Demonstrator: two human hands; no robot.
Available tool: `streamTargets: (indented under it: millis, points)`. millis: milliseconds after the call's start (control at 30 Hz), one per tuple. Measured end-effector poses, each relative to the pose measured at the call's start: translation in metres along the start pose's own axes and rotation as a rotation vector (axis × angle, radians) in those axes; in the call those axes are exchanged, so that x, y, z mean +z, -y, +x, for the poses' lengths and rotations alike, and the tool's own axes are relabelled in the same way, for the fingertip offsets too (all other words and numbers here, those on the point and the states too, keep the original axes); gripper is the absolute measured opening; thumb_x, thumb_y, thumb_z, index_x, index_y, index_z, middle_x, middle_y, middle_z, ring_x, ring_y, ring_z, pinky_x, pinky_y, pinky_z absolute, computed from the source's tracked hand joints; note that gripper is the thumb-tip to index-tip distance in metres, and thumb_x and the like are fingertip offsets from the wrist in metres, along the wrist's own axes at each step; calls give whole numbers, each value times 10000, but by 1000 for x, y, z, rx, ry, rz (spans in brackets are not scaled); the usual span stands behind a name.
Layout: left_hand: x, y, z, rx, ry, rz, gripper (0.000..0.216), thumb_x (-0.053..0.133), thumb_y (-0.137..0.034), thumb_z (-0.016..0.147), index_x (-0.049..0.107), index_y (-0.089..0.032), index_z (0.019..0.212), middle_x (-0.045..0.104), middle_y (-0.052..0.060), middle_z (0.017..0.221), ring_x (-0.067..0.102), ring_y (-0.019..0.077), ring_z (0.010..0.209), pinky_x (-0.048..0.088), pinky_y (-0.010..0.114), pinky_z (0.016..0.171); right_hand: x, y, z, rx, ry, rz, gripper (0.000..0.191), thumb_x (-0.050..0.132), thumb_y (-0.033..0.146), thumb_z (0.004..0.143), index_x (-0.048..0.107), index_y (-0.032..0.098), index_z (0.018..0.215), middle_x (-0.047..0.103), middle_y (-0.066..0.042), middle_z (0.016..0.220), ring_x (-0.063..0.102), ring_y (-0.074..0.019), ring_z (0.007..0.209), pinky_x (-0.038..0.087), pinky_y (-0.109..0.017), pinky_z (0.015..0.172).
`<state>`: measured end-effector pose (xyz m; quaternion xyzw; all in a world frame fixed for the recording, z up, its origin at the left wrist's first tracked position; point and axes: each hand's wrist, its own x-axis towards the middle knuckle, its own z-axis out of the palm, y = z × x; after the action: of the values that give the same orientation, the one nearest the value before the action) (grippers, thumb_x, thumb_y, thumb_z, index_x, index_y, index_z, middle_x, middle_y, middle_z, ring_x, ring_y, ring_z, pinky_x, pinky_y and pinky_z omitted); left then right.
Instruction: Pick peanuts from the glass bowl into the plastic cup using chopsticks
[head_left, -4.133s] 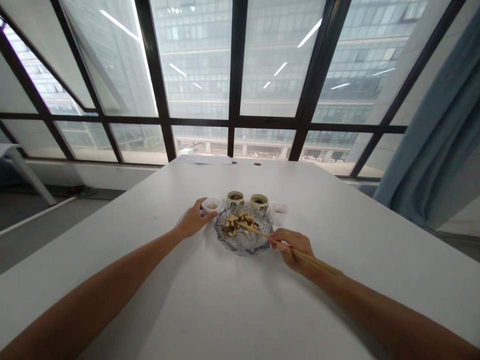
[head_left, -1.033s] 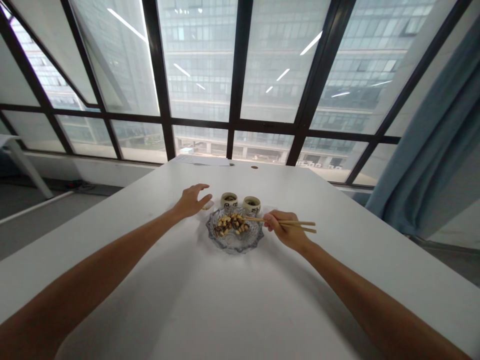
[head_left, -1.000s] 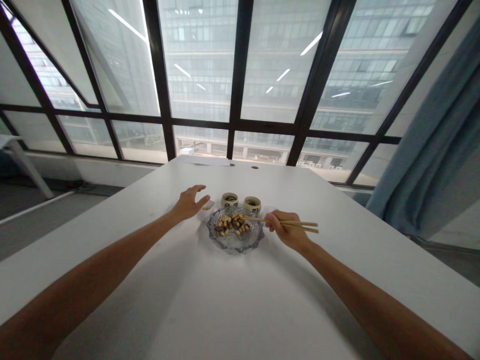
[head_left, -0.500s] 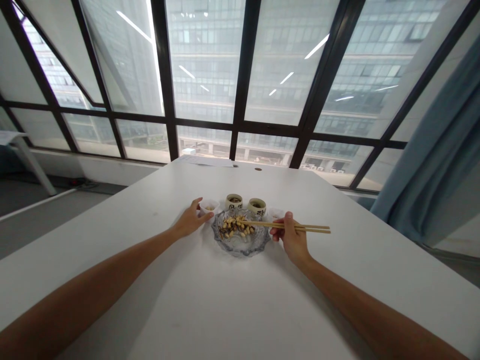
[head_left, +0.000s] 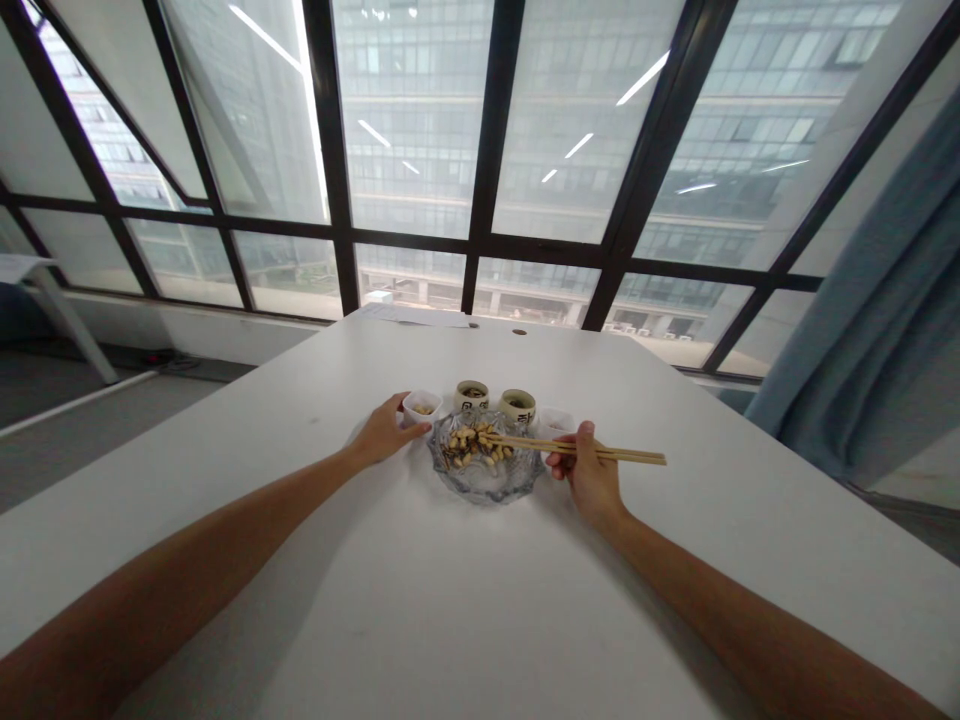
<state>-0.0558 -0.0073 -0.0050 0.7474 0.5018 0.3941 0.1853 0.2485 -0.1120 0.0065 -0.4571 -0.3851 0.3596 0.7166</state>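
Note:
My right hand point(head_left: 592, 475) grips a pair of wooden chopsticks point(head_left: 630, 456). Their tips reach into a clear, scalloped glass bowl point(head_left: 487, 490), among pale nut-like pieces point(head_left: 469, 443) mixed with small dark bits. Whether the tips pinch a piece is too small to tell. My left hand point(head_left: 386, 432) holds a small white bowl point(head_left: 422, 405) between thumb and fingers at the glass bowl's left; a few light pieces lie in it. Another small white bowl point(head_left: 556, 420) stands behind my right fingers, partly hidden by them.
Two cream cups with dark lettering, a left cup point(head_left: 472, 395) and a right cup point(head_left: 517, 404), stand just behind the glass bowl with dark contents. Papers point(head_left: 412, 316) lie at the white table's point(head_left: 480, 610) far edge, before the windows. A blue curtain point(head_left: 862, 330) hangs right.
The view has shifted slightly. Both hands keep nearly the same places, and the chopstick tips stay among the pieces in the glass bowl.

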Motion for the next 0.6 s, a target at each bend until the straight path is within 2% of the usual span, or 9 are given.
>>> streamTargets:
  millis: [367, 600]
  points:
    - [1, 1, 0, 42, -2, -44, 711, 720, -525, 694, 543, -162, 1279, 649, 119, 1221, 632, 254, 1058, 515, 387, 914, -2, -2, 5, -5, -56, 49, 656, 661, 793, 613, 632, 145, 707, 654, -47, 519, 558, -132, 389, 431, -244, 379]
    - [0, 0, -1, 42, 9, -54, 712, 722, -515, 698, 532, -162, 1286, 657, 114, 1205, 630, 250, 1055, 511, 389, 924, -1, 3, -6, -206, 118, -110, 557, 617, 712, 758, 659, 158, 721, 668, -41, 584, 572, -134, 443, 466, -266, 438]
